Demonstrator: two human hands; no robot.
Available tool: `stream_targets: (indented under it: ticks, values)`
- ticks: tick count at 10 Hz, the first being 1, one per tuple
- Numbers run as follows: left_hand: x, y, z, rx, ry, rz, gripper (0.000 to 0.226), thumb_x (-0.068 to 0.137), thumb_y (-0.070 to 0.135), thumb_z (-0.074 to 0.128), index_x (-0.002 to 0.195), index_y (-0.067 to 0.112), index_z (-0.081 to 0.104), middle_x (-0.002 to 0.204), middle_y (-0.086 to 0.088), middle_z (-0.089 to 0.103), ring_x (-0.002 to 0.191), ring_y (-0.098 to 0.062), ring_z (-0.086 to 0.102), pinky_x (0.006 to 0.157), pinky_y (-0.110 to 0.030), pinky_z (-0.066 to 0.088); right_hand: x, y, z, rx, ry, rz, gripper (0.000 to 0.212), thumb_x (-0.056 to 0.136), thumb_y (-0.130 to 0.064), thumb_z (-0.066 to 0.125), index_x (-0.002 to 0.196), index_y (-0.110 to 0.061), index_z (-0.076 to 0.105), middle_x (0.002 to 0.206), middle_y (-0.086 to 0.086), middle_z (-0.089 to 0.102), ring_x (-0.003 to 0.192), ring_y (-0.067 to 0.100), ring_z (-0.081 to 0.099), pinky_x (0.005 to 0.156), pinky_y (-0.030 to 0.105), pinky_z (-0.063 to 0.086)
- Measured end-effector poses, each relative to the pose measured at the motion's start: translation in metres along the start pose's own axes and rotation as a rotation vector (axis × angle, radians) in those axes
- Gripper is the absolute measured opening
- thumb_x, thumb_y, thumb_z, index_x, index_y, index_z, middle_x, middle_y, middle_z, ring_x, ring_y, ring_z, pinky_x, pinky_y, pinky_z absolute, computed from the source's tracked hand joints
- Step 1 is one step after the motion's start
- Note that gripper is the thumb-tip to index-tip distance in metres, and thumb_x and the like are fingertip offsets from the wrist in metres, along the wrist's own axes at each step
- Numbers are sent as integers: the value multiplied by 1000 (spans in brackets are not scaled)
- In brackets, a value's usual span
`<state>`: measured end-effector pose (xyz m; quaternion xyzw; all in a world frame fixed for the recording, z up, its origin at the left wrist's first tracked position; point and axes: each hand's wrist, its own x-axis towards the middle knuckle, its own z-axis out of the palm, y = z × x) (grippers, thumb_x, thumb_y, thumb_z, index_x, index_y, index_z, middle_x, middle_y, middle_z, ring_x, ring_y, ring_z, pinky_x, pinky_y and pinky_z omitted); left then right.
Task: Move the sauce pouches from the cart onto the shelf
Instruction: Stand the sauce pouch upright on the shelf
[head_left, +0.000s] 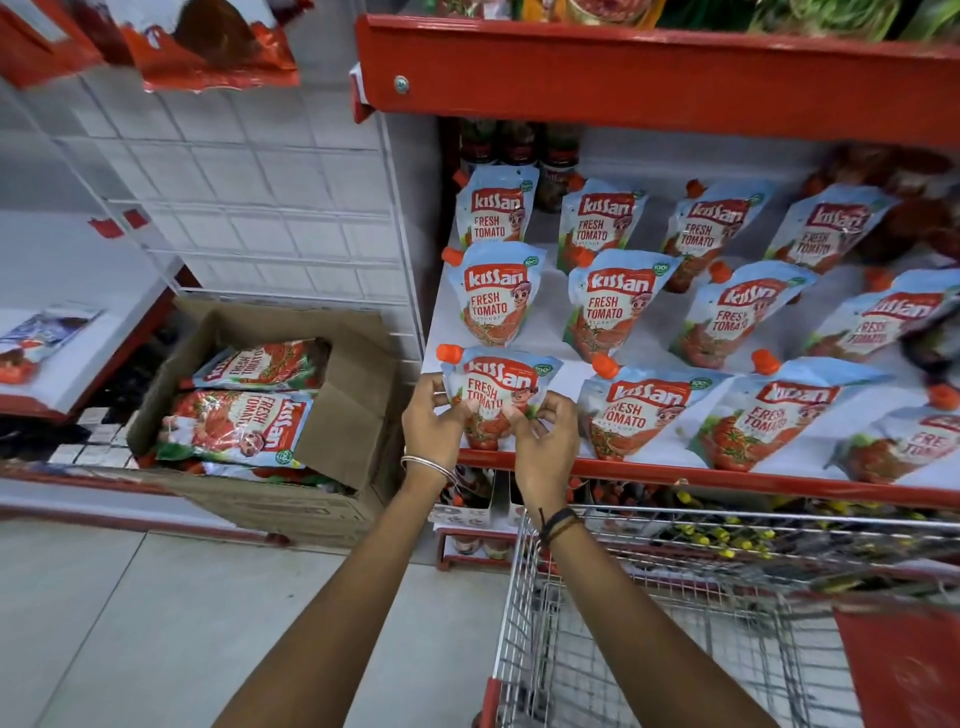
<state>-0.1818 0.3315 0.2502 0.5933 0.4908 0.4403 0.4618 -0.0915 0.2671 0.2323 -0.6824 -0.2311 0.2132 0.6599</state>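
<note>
A blue and red tomato sauce pouch (498, 387) with an orange cap stands upright at the front left corner of the white shelf (550, 338). My left hand (434, 423) grips its lower left side and my right hand (545, 441) grips its lower right side. Several more sauce pouches (623, 301) stand in rows behind and to the right of it on the same shelf. The wire cart (649, 597) sits below my right arm, and no pouches show inside it.
An open cardboard box (358, 410) with more sauce pouches (239, 426) rests on the floor to the left of the shelf. A white wire grid panel (270, 208) stands behind it. A red shelf edge (623, 78) hangs overhead. Bottles fill the lower shelf.
</note>
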Motion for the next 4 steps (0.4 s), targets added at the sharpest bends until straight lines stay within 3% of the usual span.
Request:
stream_targets:
  ticks: [2,3,4]
  values:
    - [-17,-1,4,69,-60,13,33,84,5,58,114,3,46,108,-7,57,107,-25,57,79,-16,48,-6,0,-4,-38,-32,9,33,83,-9,66,111,-4,51,109,4,53,98,12,54,87,23,49]
    - [-37,0,3,70,9,117,42,87,22,55,123,7,41,123,-6,49,116,-16,49,92,-25,48,-9,-6,-11,-42,-113,15,42,87,-9,60,126,-6,46,122,9,55,110,14,52,96,26,49]
    - [-67,17,9,153,132,408,37,90,26,44,122,9,43,124,-11,48,119,-14,44,102,-31,41,-25,-12,-35,-9,-178,-2,55,88,-19,59,137,-11,36,125,3,52,115,13,53,87,6,44]
